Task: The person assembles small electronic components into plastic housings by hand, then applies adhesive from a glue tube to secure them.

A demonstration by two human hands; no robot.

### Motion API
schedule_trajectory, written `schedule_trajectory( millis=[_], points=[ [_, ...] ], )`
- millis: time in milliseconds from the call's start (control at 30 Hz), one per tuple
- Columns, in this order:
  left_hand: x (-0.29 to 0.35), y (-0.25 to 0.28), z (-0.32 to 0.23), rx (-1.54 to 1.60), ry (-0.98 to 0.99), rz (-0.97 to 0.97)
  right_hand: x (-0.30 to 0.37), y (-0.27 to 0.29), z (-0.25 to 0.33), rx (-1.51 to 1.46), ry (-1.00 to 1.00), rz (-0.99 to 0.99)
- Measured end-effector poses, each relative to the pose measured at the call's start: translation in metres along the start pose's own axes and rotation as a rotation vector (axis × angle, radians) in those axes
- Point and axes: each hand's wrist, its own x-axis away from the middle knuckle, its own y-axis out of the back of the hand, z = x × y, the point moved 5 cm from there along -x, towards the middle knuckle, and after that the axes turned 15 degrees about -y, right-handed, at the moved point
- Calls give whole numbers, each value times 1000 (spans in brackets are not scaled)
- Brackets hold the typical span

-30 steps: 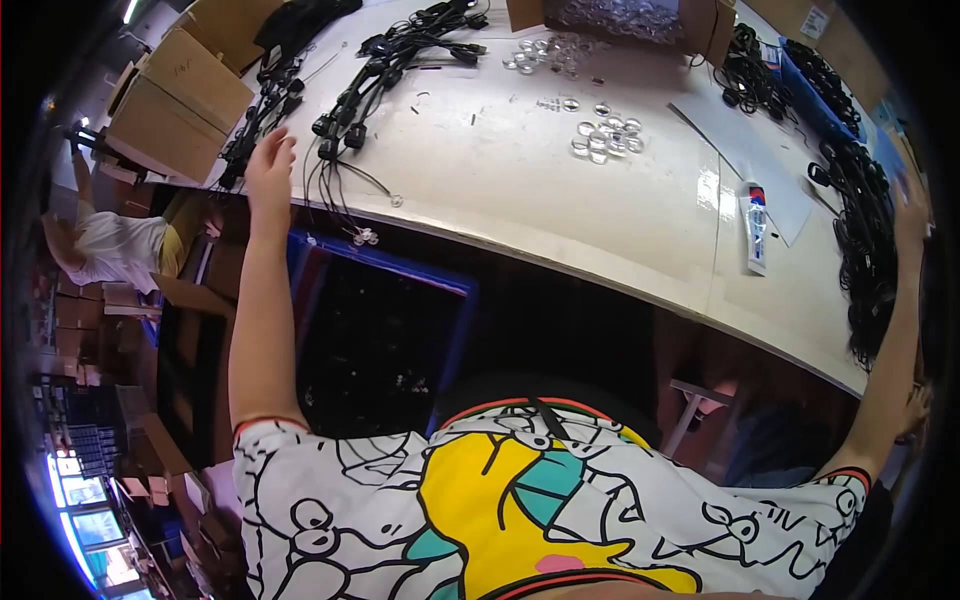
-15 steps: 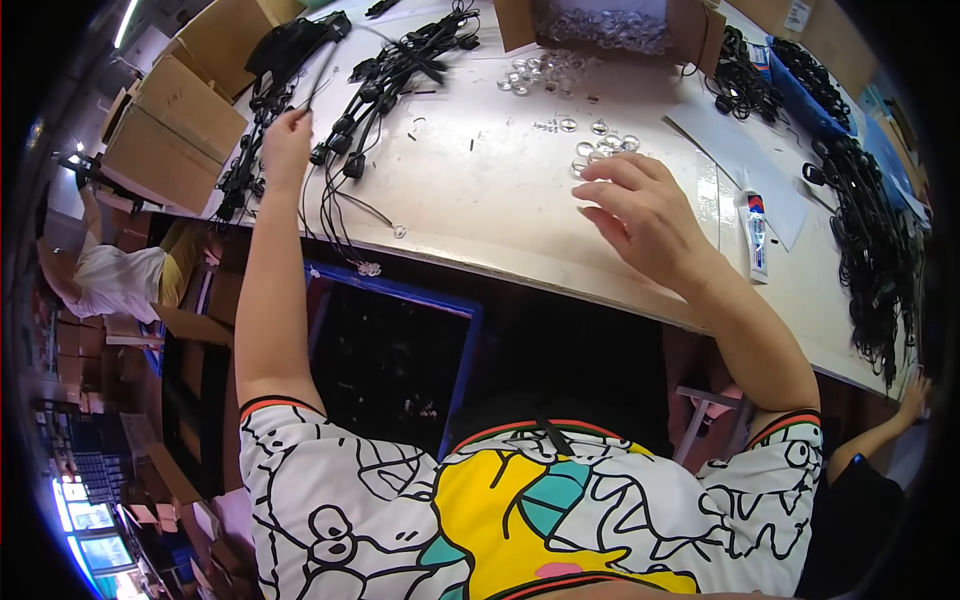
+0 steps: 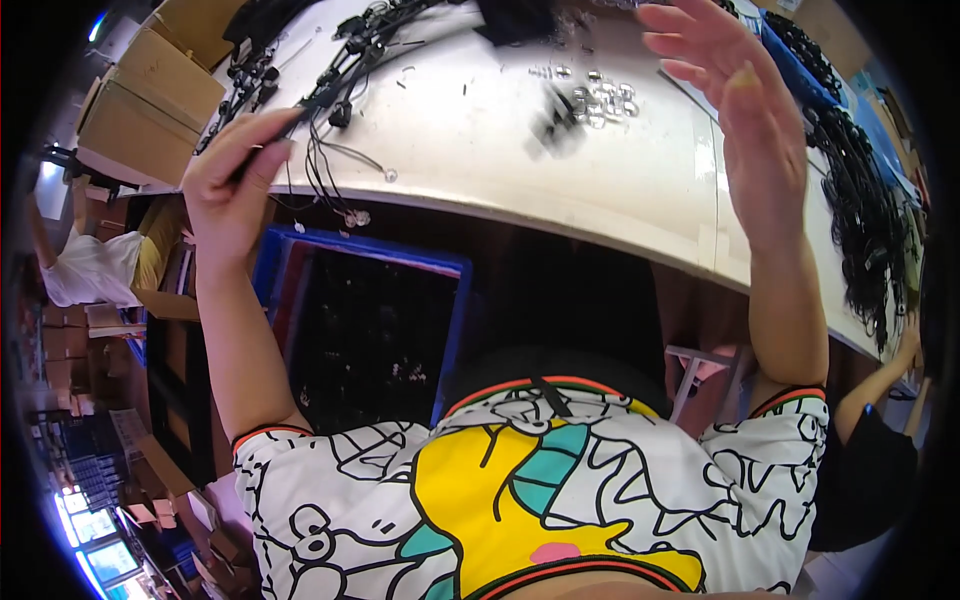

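My left hand (image 3: 232, 170) is closed around a black cable (image 3: 330, 95) at the near left edge of the white table (image 3: 470, 130); thin wire ends hang from it over the edge. The cable runs up into a pile of black cables (image 3: 375, 25) at the far left. My right hand (image 3: 735, 90) is raised above the table's right part, fingers spread, holding nothing. A cluster of small clear rings (image 3: 600, 95) lies on the table between both hands, partly blurred by motion.
A blue crate (image 3: 360, 320) with dark contents stands below the table in front of me. Cardboard boxes (image 3: 150, 90) sit at the far left. A long heap of black cables (image 3: 865, 210) covers the table's right side. Another person's arm (image 3: 885, 385) shows at the right.
My left hand pulled a black cable from the pile toward the table's near edge. My right hand lifted off the clear rings and now hovers open above the table.
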Motion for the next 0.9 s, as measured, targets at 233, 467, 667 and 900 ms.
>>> schedule_trajectory(
  millis=[233,467,667,900],
  points=[
    [3,-55,-59,-217,-312,273,60,-53,-1,229,-444,458],
    [109,-108,-31,572,477,-521,133,-72,-76,-74,-714,189],
    [86,-157,-39,1431,435,-860,165,-102,-106,-111,-665,405],
    [79,-150,-49,1311,395,-786,188,-111,-140,180,-649,432]
  ],
)
